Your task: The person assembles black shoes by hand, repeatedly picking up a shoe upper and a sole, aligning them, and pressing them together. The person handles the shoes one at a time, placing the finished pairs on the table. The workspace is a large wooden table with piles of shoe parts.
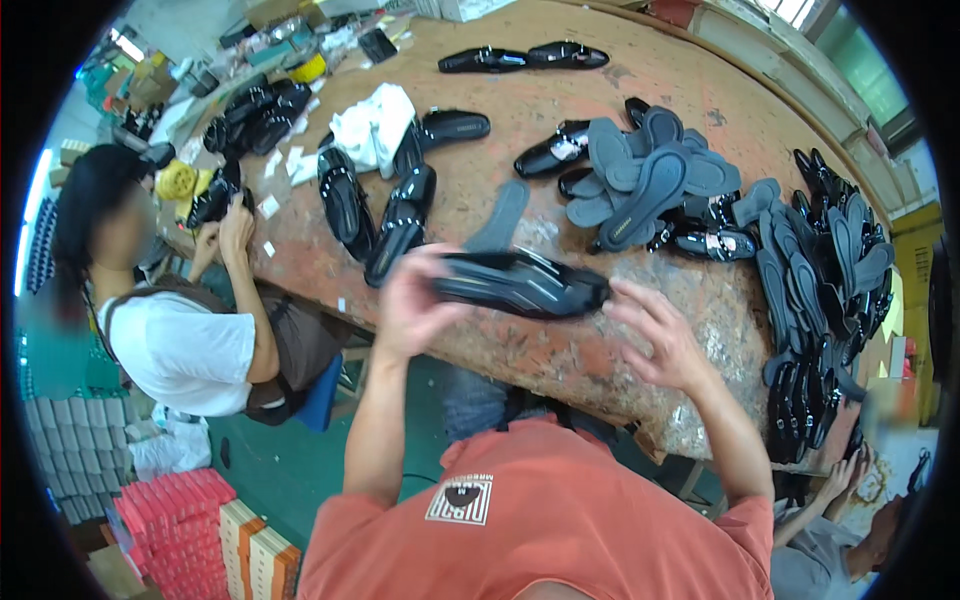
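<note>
My left hand (408, 300) is closed round one end of a glossy black shoe (520, 283), held level above the near edge of the table. At the shoe's other end is my right hand (655, 330), its fingers apart; whether the fingertips touch the shoe I cannot tell. Just beyond the held shoe lies a loose grey insole (500, 215). To its left, black slip-on shoes (345, 205) lie near a crumpled white cloth (375, 128). A heap of grey insoles (650, 180) rests among black shoes to the right.
More shoes and insoles (800, 270) crowd the table's right end. A pair of black shoes (523, 57) lies on the far side of the worn table (560, 95). At left a person (180, 330) handles a black shoe; another person (840, 520) is at lower right. Red boxes (180, 525) stand lower left.
</note>
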Tool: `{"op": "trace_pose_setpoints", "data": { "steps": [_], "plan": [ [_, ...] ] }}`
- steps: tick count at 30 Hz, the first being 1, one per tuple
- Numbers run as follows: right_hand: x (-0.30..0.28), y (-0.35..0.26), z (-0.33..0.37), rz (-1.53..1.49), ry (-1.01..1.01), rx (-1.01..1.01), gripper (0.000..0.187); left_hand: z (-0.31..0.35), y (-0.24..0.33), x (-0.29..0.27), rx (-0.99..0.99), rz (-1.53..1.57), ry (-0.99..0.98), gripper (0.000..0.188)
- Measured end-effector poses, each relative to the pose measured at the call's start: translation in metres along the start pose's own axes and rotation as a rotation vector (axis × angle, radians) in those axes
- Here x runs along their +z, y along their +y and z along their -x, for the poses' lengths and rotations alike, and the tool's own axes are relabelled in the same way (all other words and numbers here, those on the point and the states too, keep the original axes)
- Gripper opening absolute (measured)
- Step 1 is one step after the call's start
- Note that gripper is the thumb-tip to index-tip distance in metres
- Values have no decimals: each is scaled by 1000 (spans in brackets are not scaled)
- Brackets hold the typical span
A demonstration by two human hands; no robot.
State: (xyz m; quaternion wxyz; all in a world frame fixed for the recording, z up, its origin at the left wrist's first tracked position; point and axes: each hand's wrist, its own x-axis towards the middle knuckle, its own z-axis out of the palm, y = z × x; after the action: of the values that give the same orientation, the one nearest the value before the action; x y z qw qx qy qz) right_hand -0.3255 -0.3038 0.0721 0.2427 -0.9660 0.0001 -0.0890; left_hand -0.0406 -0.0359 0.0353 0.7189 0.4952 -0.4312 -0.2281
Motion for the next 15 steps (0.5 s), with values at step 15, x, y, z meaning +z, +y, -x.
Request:
{"op": "trace_pose_setpoints", "data": {
  "steps": [15],
  "plan": [
    [137,5,-67,-75,59,207,47,-224,-80,-36,203,-1150,220,63]
  ]
}}
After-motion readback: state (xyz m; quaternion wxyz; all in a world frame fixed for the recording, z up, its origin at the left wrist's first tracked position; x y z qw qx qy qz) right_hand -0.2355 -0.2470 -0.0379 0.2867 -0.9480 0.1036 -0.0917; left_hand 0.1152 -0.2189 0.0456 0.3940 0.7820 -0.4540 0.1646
